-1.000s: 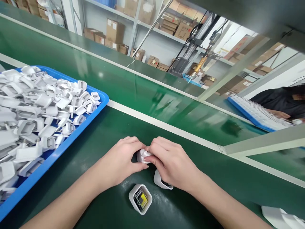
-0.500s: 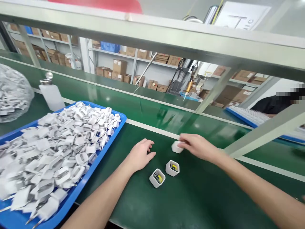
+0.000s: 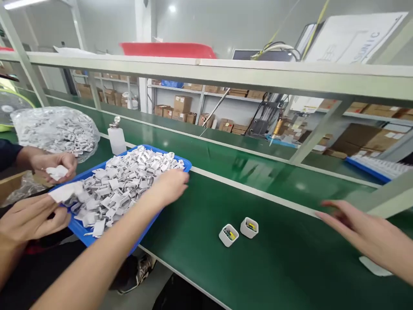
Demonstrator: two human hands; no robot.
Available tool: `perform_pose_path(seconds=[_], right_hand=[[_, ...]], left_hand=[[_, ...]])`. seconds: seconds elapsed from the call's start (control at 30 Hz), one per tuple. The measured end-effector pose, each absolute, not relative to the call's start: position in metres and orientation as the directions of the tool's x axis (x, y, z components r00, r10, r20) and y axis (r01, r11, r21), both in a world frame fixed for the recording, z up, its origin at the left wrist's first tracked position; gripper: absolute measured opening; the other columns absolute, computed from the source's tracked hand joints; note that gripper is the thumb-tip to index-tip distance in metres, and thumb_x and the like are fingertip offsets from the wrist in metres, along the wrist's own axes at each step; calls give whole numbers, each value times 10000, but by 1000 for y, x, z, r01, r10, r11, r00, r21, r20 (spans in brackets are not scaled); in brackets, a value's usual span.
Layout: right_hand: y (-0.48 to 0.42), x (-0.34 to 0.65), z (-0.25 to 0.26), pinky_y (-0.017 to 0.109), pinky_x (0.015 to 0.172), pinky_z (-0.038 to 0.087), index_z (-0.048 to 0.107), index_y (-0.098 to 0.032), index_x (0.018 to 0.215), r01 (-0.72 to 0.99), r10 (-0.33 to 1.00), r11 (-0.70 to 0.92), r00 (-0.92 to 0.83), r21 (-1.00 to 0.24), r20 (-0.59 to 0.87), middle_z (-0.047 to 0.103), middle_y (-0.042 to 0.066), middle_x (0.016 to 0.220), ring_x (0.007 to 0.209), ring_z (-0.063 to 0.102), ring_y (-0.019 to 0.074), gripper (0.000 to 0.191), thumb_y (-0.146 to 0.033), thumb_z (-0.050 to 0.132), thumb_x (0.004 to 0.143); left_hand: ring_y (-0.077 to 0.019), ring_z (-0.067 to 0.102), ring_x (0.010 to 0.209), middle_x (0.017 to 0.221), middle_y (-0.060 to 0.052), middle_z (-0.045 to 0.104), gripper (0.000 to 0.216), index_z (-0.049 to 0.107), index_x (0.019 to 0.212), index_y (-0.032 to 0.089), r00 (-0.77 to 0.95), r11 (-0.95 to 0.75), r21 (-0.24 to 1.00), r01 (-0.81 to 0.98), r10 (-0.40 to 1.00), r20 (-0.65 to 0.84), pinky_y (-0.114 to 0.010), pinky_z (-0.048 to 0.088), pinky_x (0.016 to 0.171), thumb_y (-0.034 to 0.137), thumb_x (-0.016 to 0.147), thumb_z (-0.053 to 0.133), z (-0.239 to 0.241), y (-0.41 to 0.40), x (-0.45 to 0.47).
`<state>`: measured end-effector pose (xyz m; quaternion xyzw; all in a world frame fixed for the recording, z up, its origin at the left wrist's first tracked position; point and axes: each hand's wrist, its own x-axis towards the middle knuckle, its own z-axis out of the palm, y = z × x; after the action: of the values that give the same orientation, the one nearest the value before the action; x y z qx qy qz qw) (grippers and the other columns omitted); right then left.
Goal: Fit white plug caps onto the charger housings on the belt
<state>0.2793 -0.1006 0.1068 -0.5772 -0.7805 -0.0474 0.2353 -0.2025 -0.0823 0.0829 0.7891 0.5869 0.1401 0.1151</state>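
Observation:
My left hand (image 3: 172, 186) reaches over the right rim of a blue tray (image 3: 189, 164) heaped with white plastic plug housings (image 3: 121, 181). Its fingers are curled, and whatever they may hold is hidden. Off to the right, my right hand (image 3: 353, 221) is above the green bench with thumb and fingers apart, nothing visible between them. Two white charger cases (image 3: 229, 235), (image 3: 249, 227) stand between my hands with their tops uncovered, yellow and dark circuit parts showing inside. Under my right forearm lies a flat white piece (image 3: 376, 266), partly covered.
A co-worker's hands (image 3: 38, 211) hold white pieces at the tray's left side. Behind them lies a clear bag of white parts (image 3: 61, 131). A pump bottle (image 3: 116, 138) stands behind the tray. A slanted metal post (image 3: 325, 129) rises near my right hand.
My left hand has moved left to the tray. My right hand has moved right, and the white case it held is no longer visible. The view has swung left, showing a co-worker's hands.

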Motion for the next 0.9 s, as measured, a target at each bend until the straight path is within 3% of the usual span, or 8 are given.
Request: perform_pose_path(seconds=[0.13,0.27,0.37,0.5,0.6,0.7,0.8,0.9], right_hand=[[-102,182,86,341,600,509,602,-294,1268,833,875,482,-441,-270,202,664,96,916,684,658,223,425,-605,561,981],[-91,137,60,341,714,552,657,-318,1275,689,736,636,-677,-347,5,573,80,1219,799,660,194,393,-570,579,983],[-77,143,40,391,831,547,671,-246,1245,644,715,661,-696,-386,64,574,108,1193,953,644,245,411,-557,540,1009],[-65,162,25,449,1008,492,530,-215,1418,584,723,659,-665,-474,187,531,147,1318,1207,545,298,558,-556,596,982],[-66,166,25,451,1012,486,466,-206,1440,495,730,678,-545,-543,414,491,153,1371,1226,517,279,503,-483,532,1025],[-71,159,26,404,903,535,487,-223,1392,392,709,704,-434,-592,556,561,117,1243,1059,593,237,466,-455,592,1002],[-76,154,23,374,830,570,549,-243,1298,309,762,644,-340,-700,551,620,88,1165,964,648,226,434,-471,680,952],[-74,159,20,370,769,593,600,-249,1182,210,869,493,-175,-844,464,671,58,1079,851,685,216,392,-490,739,906]], left_hand=[[-205,662,1004,1101,-67,680,221,670,1066,148,193,-170,173,970,973,-124,-417,565,909,345,966,666,82,-82,-245],[-180,667,930,1013,-49,694,199,676,990,141,151,-126,144,981,972,-178,-383,569,869,338,970,659,80,-82,-251],[-179,678,868,898,-27,723,72,680,862,170,101,-83,173,982,989,-103,-322,549,822,204,920,654,91,-79,-254],[-227,705,887,879,-22,762,109,686,833,222,31,-43,207,977,998,62,-297,522,797,171,828,589,116,-69,-239],[-222,714,861,891,-12,767,135,699,902,216,20,-90,366,926,982,189,-296,540,791,286,842,600,123,-62,-186],[-193,705,793,824,3,756,98,709,841,199,77,-256,724,641,959,272,-285,557,772,275,788,674,111,-66,-108],[-177,706,804,828,-7,741,71,702,854,193,281,-327,894,305,928,244,-284,570,776,241,809,677,93,-68,-46],[-190,701,976,1147,-33,699,396,647,1178,242,383,-318,937,143,891,244,-327,575,881,274,795,743,75,-57,-28]])
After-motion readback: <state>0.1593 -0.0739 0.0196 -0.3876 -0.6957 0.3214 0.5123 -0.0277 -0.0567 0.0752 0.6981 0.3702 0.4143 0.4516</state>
